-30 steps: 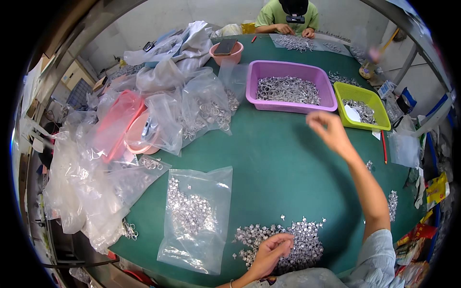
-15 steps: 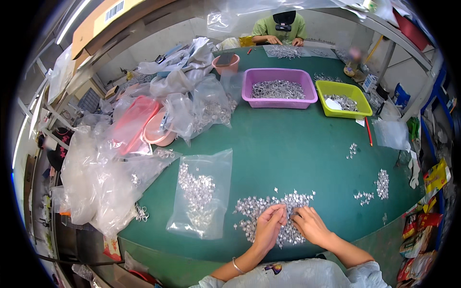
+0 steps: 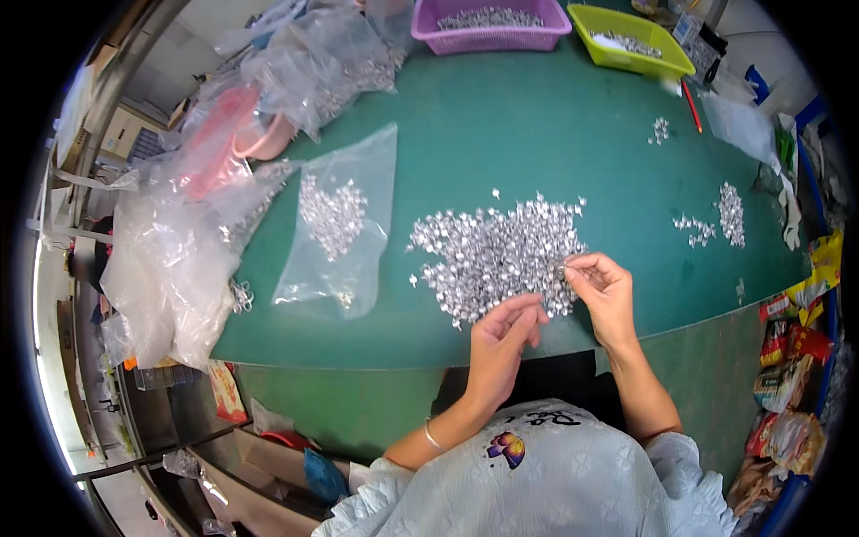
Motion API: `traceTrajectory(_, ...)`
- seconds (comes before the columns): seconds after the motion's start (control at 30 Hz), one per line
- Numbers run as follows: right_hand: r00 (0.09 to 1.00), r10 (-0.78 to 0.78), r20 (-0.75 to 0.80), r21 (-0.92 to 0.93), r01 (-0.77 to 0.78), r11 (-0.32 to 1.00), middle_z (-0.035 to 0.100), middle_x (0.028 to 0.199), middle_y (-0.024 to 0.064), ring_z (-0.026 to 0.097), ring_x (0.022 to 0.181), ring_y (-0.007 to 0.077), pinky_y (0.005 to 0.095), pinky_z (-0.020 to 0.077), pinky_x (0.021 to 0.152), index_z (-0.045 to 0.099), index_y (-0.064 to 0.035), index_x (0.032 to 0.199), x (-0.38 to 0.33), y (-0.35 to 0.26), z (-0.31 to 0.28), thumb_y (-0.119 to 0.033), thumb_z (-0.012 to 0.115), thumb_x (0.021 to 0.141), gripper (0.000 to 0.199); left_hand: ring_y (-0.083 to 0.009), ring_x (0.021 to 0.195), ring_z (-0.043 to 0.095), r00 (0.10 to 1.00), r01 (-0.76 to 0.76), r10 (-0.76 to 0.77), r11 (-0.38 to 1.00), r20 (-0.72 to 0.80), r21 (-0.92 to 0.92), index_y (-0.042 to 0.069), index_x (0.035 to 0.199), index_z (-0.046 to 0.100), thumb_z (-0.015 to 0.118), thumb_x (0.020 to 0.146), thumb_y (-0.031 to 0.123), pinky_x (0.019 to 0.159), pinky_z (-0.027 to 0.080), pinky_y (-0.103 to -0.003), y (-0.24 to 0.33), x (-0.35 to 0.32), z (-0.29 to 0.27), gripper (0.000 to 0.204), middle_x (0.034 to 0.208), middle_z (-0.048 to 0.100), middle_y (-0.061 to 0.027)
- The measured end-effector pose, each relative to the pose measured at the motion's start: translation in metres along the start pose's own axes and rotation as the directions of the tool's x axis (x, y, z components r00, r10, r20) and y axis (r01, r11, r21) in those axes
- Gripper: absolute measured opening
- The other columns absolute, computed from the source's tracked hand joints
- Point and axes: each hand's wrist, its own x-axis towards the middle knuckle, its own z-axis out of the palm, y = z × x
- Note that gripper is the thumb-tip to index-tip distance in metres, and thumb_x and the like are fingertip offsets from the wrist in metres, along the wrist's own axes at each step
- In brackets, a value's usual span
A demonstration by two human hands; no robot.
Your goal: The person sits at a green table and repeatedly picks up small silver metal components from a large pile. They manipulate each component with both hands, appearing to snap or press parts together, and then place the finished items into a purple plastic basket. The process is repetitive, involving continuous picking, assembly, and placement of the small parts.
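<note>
looking down, the head view shows the silvery heap [image 3: 501,255] just beyond the left hand [image 3: 501,340], its long axis running left to right, its small pieces pointing in mixed directions. the left hand curls loosely, its hold unclear. the right hand [image 3: 605,291] pinches thumb and forefinger at the heap's right edge; whether it grips a piece, i cannot tell.

Left side of the counter [image 3: 483,134]: crumpled clear plastic bags [image 3: 165,268] partly cover a pink bowl [image 3: 266,143]. Upper right: a red pencil [image 3: 692,106] lies near a flat clear plastic sheet [image 3: 741,128]; a white glove [image 3: 789,217] is at the edge. Far right: a yellow packet [image 3: 823,267] above red packets [image 3: 810,343]. Lower left: a blue bag [image 3: 324,474].
</note>
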Motion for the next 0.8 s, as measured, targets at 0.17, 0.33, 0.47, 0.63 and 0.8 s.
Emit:
traceTrajectory(0.17, 0.999, 0.048, -0.018, 0.119, -0.046, 0.992, 0.061, 0.089, 0.0085, 0.056, 0.081, 0.0117, 0.0247, 0.0456, 0.07, 0.059, 0.0029, 0.085, -0.035, -0.009, 0.005, 0.009, 0.06, 0.078, 0.009, -0.0052, 0.075, 0.048, 0.998, -0.056, 0.06, 0.985, -0.019, 0.16, -0.002, 0.111, 0.055, 0.058, 0.084, 0.002, 0.065, 0.039, -0.018, -0.008, -0.001, 0.006, 0.027, 0.088, 0.057, -0.0033)
traceTrajectory(0.33, 0.876, -0.46, 0.147, -0.548, 0.459, 0.699, 0.061, 0.084, 0.0128, 0.057, 0.079, 0.0252, 0.0315, 0.0463, 0.069, 0.061, 0.0043, 0.084, -0.046, -0.019, 0.005, 0.012, 0.065, 0.064, 0.021, -0.0039, 0.074, 0.046, 0.986, -0.132, 0.114, 0.98, 0.124, 0.148, -0.003, 0.108, 0.056, 0.06, 0.08, -0.007, 0.065, 0.039, -0.016, -0.015, 0.0, 0.008, 0.029, 0.089, 0.057, -0.0031)
traceTrajectory(0.47, 0.815, -0.533, 0.226, -0.633, 0.539, 0.556, 0.061, 0.083, 0.0134, 0.057, 0.076, 0.0269, 0.0326, 0.0469, 0.067, 0.061, 0.0047, 0.084, -0.047, -0.026, 0.007, 0.01, 0.067, 0.063, 0.022, -0.0082, 0.077, 0.049, 0.988, -0.15, 0.129, 0.941, 0.088, 0.304, -0.005, 0.096, 0.061, 0.058, 0.079, -0.008, 0.071, 0.04, -0.022, -0.009, -0.003, 0.009, 0.017, 0.093, 0.06, -0.0086)
traceTrajectory(0.63, 0.875, -0.447, 0.186, -0.504, 0.475, 0.721, 0.061, 0.086, 0.0139, 0.056, 0.079, 0.0253, 0.0318, 0.046, 0.069, 0.061, 0.0052, 0.087, -0.048, -0.027, 0.008, 0.009, 0.069, 0.064, 0.025, -0.0041, 0.071, 0.046, 0.984, -0.171, 0.151, 0.952, 0.098, 0.254, -0.001, 0.094, 0.063, 0.059, 0.079, -0.008, 0.06, 0.039, -0.017, -0.008, -0.003, 0.008, 0.017, 0.094, 0.058, -0.0037)
traceTrajectory(0.8, 0.945, -0.295, 0.141, -0.38, 0.327, 0.865, 0.061, 0.09, 0.0143, 0.056, 0.084, 0.0233, 0.0306, 0.0452, 0.072, 0.06, 0.0062, 0.09, -0.05, -0.027, 0.006, 0.01, 0.068, 0.066, 0.025, -0.0033, 0.065, 0.045, 0.954, -0.294, 0.259, 0.907, 0.151, 0.302, -0.002, 0.094, 0.063, 0.059, 0.077, -0.012, 0.057, 0.038, -0.017, -0.006, -0.002, 0.007, 0.02, 0.094, 0.058, -0.0054)
